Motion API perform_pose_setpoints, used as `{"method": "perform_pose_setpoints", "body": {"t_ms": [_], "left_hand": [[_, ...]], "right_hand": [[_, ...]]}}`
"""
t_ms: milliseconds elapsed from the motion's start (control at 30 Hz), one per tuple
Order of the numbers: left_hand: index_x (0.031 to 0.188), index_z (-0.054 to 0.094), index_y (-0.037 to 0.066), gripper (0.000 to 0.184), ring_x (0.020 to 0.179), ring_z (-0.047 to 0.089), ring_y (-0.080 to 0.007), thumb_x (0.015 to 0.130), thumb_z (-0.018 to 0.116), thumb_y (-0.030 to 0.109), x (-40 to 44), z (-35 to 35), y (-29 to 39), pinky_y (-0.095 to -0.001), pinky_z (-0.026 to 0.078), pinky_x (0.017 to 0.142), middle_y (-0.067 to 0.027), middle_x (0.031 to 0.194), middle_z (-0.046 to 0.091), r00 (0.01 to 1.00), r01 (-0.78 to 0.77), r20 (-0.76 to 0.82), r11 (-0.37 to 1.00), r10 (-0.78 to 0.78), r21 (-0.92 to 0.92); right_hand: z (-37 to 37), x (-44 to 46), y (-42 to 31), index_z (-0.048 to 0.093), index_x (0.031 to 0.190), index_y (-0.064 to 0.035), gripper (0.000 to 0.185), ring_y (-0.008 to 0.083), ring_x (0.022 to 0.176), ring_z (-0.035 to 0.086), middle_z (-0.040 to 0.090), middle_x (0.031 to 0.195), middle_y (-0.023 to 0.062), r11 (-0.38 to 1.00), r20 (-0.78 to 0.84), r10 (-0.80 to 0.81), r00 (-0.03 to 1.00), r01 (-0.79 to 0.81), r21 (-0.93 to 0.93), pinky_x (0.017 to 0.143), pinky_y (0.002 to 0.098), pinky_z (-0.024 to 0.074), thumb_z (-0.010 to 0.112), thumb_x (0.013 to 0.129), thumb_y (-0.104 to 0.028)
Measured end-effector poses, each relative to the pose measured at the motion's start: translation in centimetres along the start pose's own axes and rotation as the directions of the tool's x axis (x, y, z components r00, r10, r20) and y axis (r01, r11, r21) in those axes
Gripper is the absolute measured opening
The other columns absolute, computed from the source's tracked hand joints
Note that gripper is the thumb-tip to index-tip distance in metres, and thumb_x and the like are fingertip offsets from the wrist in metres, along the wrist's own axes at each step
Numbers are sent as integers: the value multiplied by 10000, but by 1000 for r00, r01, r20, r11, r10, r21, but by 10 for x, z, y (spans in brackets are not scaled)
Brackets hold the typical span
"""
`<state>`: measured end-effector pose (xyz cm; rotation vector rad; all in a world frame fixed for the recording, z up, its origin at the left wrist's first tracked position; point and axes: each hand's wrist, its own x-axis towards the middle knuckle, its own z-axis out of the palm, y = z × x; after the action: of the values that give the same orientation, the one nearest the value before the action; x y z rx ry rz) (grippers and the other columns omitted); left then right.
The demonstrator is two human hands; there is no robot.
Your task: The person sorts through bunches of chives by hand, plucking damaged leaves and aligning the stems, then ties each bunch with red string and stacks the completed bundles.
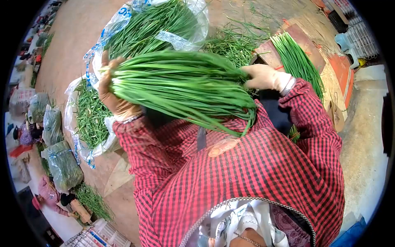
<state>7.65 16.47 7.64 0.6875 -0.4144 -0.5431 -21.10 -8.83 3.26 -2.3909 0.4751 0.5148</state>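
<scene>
A large bunch of garlic chives (181, 78) is stretched sideways in front of my chest, pale stem ends to the left and green leaf tips drooping at the right. My left hand (113, 96), in a thin glove, is closed around the stem ends. At the leafy end, my gloved right hand (265, 78) grips the bunch, its fingertips partly hidden by leaves. Just beyond the bunch stands an open plastic bag (197, 12) filled with more chives (152, 24). Another bundle of chives (296, 57) lies on a board (302, 35) to my right.
Loose leaves (234, 45) are heaped on the floor ahead. A second open bag (109, 144) of cut greens sits left of my arm. Farther left are filled bags (63, 164) and another person (47, 191). Crates (362, 39) and a pale blue stool (345, 43) stand at right.
</scene>
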Motion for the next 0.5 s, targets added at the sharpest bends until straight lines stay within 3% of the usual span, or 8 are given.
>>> {"method": "perform_pose_setpoints", "body": {"t_ms": [67,133,233,267,333,400,433,500], "left_hand": [[1374,418,-6,554,1043,573,-279,863,564,148,2,-24,19,-494,492,950,-111,1040,620,999,-12,47,994,17,-106],[1371,425,-5,546,1088,528,-254,864,564,143,-1,-26,28,-492,459,992,-80,1032,596,995,11,97,985,6,-170],[1380,399,-13,603,1065,553,-269,830,591,146,-5,-13,18,-492,461,998,-100,1027,607,990,72,131,989,-56,-125],[1400,377,-14,662,1049,571,-275,801,610,145,-6,3,9,-495,454,1011,-107,994,617,992,86,93,995,-82,-42],[1418,341,-42,721,1032,595,-286,774,620,125,-7,21,-14,-490,458,1012,-113,969,629,983,129,133,991,-125,-24],[1425,327,-51,738,1019,609,-294,766,620,107,-13,43,-30,-480,466,1004,-115,959,633,961,233,168,971,-221,-58],[1435,304,-47,752,1019,602,-289,771,616,117,-13,47,-35,-477,455,1017,-115,965,627,957,245,177,968,-231,-60],[1442,282,-44,761,1030,590,-283,774,605,127,-17,57,-34,-478,447,1026,-113,971,621,970,219,123,972,-208,-89]], "right_hand": [[-7,-7,43,596,1219,-39,490,360,1043,626,668,1070,221,891,-106,287,952,-306,-334,915,421,483,619,803,-298],[-27,-21,40,598,1202,-25,464,349,988,649,681,1041,205,970,-271,241,932,-240,38,880,407,499,627,840,-314],[-53,-12,13,523,1316,14,575,281,1199,557,595,1271,189,975,-610,-108,785,205,91,1000,365,435,627,913,-384],[-63,-9,-13,515,1340,-7,592,283,1243,525,571,1308,193,937,-681,-278,677,346,-39,1044,362,401,637,911,-397],[-83,-6,-73,518,1338,-10,589,292,1266,503,549,1333,203,834,-677,-453,580,543,-93,1058,372,391,637,912,-398],[-92,7,-113,544,1299,9,587,340,1214,536,570,1279,244,677,-662,-653,368,675,-292,1033,391,410,634,905,-418],[-93,13,-128,631,1179,-19,472,336,1067,618,647,1113,224,665,-681,-667,302,653,-362,929,390,471,630,903,-402],[-89,-9,-150,696,1012,-55,337,303,839,669,681,880,175,708,-674,-570,471,698,-111,775,384,516,627,897,-364]]}}
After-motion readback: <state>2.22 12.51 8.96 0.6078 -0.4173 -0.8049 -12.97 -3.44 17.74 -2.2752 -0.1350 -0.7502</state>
